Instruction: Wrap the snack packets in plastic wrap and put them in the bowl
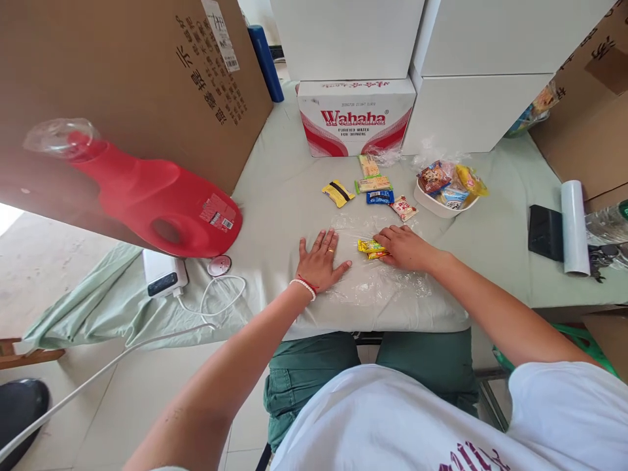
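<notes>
Yellow snack packets (367,246) sit pinched in the right hand (403,247) on clear film (356,288), left hand (318,263) flat, fingers wide. Looks like lining-up tbh; next move calls for gentle release.

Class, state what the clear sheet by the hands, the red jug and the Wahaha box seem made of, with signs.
Clear sheet: probably thin plastic film, glossy; see-through, with wrinkles catching light.
Red jug: likely moulded plastic, smooth, softly shiny; its handle is part of the body.
Wahaha box: apparently printed cardboard, smooth; flat panels and straight edges.
</notes>
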Available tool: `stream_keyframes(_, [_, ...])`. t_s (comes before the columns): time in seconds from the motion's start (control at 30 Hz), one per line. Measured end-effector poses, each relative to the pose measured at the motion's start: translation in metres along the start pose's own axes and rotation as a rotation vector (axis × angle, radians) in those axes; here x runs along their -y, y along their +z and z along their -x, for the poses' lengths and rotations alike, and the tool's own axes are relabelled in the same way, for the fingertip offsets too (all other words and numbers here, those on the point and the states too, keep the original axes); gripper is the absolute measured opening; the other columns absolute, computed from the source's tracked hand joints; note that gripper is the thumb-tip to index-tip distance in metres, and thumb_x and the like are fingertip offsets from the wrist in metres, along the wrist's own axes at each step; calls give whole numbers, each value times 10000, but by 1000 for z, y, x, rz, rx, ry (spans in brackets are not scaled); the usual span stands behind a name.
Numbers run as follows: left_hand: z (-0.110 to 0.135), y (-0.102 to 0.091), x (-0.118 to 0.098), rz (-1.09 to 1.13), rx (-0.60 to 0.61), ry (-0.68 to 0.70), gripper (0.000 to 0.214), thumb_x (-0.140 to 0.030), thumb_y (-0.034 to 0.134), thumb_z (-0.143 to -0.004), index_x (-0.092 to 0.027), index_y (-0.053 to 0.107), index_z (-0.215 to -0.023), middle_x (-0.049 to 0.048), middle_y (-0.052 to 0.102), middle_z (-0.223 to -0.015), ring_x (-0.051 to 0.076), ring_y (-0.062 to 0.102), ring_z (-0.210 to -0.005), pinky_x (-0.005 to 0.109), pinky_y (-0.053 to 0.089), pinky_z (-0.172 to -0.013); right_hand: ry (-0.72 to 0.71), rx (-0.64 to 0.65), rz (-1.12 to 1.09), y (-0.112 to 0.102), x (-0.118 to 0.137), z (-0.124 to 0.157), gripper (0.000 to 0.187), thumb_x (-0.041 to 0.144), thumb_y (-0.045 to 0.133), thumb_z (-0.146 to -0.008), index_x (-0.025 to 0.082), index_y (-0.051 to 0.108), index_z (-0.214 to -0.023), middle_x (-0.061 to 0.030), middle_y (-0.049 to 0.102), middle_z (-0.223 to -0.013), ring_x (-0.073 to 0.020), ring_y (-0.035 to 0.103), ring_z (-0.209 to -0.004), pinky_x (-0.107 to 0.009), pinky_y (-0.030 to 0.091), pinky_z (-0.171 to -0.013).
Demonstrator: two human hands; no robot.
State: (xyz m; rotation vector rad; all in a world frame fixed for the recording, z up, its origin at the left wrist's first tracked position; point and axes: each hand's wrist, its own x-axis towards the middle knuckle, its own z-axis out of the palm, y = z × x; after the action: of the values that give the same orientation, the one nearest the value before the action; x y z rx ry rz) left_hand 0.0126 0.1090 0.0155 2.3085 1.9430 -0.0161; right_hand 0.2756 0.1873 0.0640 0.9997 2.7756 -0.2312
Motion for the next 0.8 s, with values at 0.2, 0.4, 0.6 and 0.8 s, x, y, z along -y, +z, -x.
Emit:
stream_keyframes(0.2, [0, 3, 1, -10, -2, 0, 873, -726, 249, -1019, -197, 186, -1711, 111, 181, -1780, 340, 188, -1647, 707, 86, -1290, 20, -94, -34, 4, -2, 17, 469, 343, 573, -972, 128, 617, -1387, -210, 544, -1509, -394, 454, -1325, -491, 333, -1054])
stream_keyframes(0.4, [-1, 1, -1, -16, 20, -47, 917, -741, 277, -1007, -157, 188, -1708, 161, 146, -1781, 376, 153, -1651, 721, 105, -1279, 111, -116, -20, 8, -13, 33, 461, 407, 619, -930, 135, 672, -1300, -200, 601, -1401, -388, 457, -1258, -488, 337, -1015])
stream_keyframes(0.6, [-2, 3, 0, -31, 18, -49, 961, -770, 293, -992, -126, 203, -1701, 187, 136, -1778, 389, 150, -1650, 733, 91, -1273, 240, -30, 46, 7, -36, 55, 460, 454, 628, -936, 144, 660, -1274, -199, 688, -1180, -375, 502, -1148, -474, 356, -951])
stream_keyframes(0.8, [0, 4, 1, -31, -1, -35, 1009, -811, 315, -965, -135, 193, -1704, 197, 139, -1776, 407, 146, -1647, 749, 86, -1261, 404, -85, 61, -17, -76, 76, 365, 443, 655, -886, 161, 677, -1118, -191, 701, -1131, -376, 553, -1112, -445, 419, -886])
